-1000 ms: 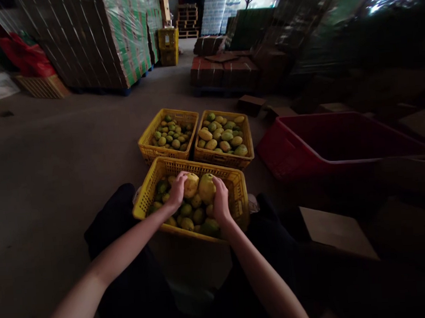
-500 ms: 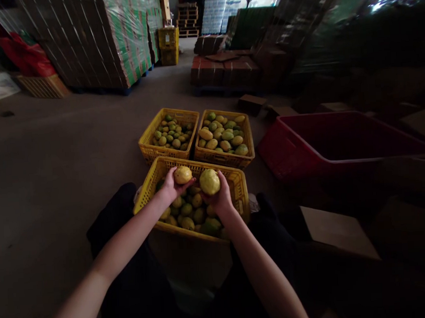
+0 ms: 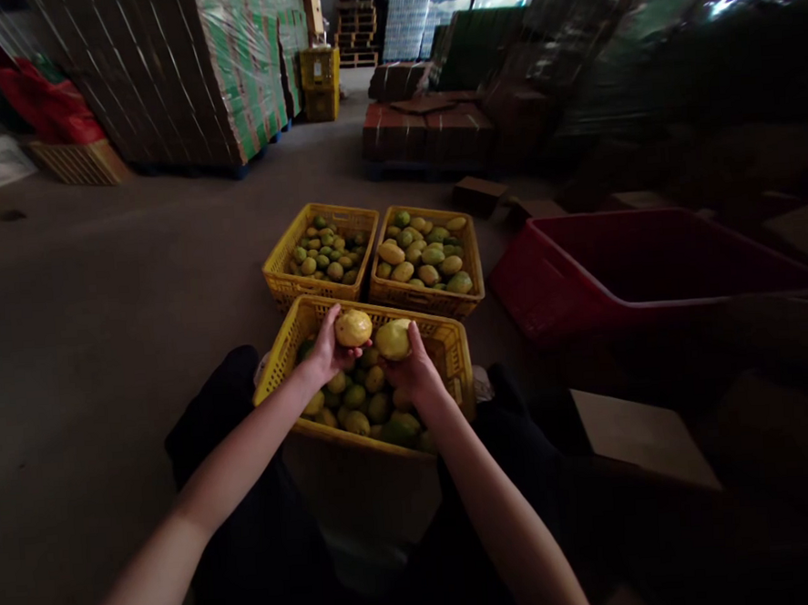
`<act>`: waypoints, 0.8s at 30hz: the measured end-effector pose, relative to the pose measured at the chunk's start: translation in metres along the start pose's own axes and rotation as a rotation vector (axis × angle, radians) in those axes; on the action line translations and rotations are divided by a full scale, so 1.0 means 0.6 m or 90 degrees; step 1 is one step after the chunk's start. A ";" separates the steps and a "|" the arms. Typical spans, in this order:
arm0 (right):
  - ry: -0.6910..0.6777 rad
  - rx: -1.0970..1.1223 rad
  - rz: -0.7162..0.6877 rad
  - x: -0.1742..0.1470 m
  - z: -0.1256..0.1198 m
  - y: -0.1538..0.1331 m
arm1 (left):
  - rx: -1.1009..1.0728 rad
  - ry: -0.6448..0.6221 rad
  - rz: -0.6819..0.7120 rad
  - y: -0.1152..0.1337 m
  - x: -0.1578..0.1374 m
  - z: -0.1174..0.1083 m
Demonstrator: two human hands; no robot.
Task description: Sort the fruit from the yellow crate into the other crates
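My left hand (image 3: pixel 326 348) is closed round a yellow mango (image 3: pixel 353 327), its thumb along the near side and fingertips showing beneath. In my right hand (image 3: pixel 416 367) lies a greenish-yellow mango (image 3: pixel 393 339), gripped with the thumb on its right side. The two fruits are side by side with a small gap between them. Both hands are above the near yellow crate (image 3: pixel 453 345), which holds many green and yellow mangoes (image 3: pixel 355 397). My forearms hide parts of that crate.
Beyond the near crate stand two more yellow crates of mangoes, a left one (image 3: pixel 279 278) and a right one (image 3: pixel 478 284). A large red tub (image 3: pixel 546 285) is to the right, with an open cardboard box (image 3: pixel 641 434) nearer me. Wrapped pallet stacks (image 3: pixel 246 84) rise behind.
My left hand has lifted slightly and turned its mango. The mango in my right hand has rolled, showing a longer side, and shifted a little left. The crates have stayed put.
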State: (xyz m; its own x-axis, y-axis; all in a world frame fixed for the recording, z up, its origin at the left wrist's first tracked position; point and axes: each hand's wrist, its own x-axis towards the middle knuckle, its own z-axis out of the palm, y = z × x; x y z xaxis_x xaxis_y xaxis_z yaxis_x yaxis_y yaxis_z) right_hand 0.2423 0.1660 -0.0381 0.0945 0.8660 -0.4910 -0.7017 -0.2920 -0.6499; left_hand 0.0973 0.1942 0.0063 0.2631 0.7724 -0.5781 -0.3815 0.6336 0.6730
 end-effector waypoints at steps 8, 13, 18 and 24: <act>0.020 -0.228 -0.423 -0.019 -0.003 -0.008 | 0.295 0.014 0.449 0.010 0.001 -0.013; -0.010 -0.261 -0.574 -0.015 -0.008 -0.016 | 0.444 -0.087 0.547 0.020 -0.004 -0.030; -0.032 -0.294 -0.563 -0.010 -0.015 -0.012 | 0.436 -0.124 0.600 0.023 -0.002 -0.030; -0.055 -0.280 -0.534 -0.018 -0.009 -0.011 | 0.448 -0.110 0.602 0.029 0.000 -0.037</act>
State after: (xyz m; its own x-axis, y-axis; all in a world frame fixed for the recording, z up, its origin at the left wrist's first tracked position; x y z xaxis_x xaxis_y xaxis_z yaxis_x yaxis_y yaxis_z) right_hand 0.2498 0.1561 -0.0316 0.3818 0.8846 0.2679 -0.0982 0.3270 -0.9399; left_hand 0.0712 0.2046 0.0080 0.2756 0.9076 0.3169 0.0678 -0.3472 0.9353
